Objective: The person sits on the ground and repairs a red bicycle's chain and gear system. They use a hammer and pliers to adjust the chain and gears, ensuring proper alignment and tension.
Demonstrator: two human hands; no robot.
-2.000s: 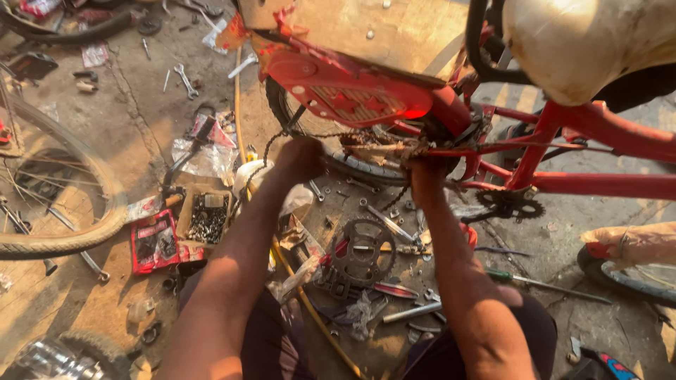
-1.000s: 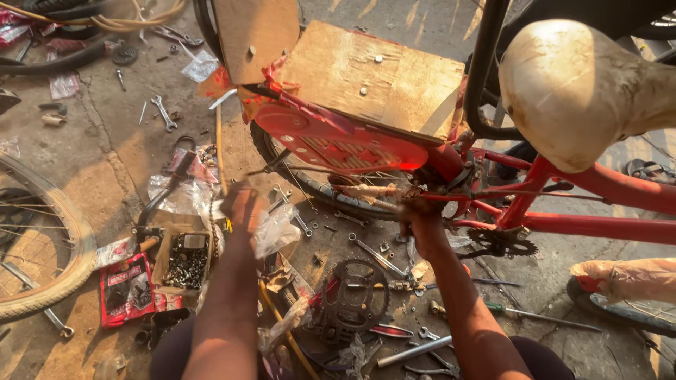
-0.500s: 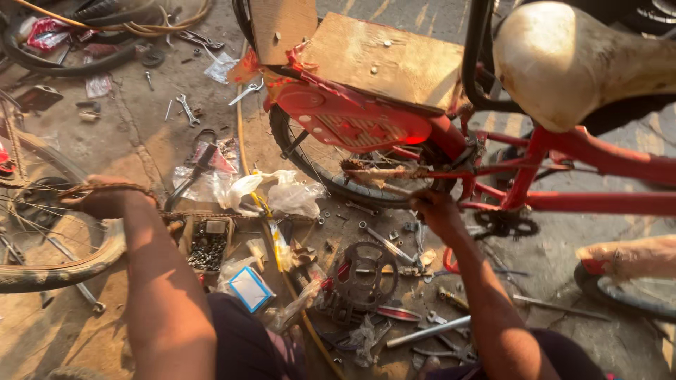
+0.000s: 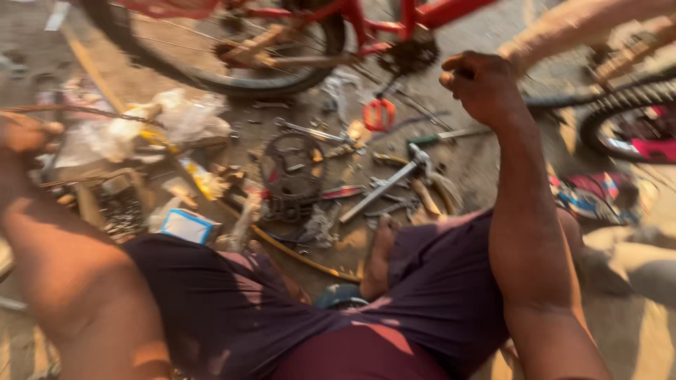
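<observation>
Person seated on ground, dark shorts. Right hand (image 4: 482, 84) clenched, raised, holding nothing, hovering near red bicycle (image 4: 366, 21) chainring. Left hand (image 4: 24, 134) far left, blurred, gripping thin rusty wire (image 4: 91, 111). Between: black sprocket (image 4: 290, 169), long wrench (image 4: 384, 184) on ground. Beyond: bicycle's rear wheel (image 4: 232, 70).

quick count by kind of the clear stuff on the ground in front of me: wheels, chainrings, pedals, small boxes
bicycle wheels: 2, the spoked wheel on the red frame and the tyre at right
black chainring: 1
red pedal: 1
small blue and white box: 1
total: 5
Other loose tools are too blurred to count.
</observation>
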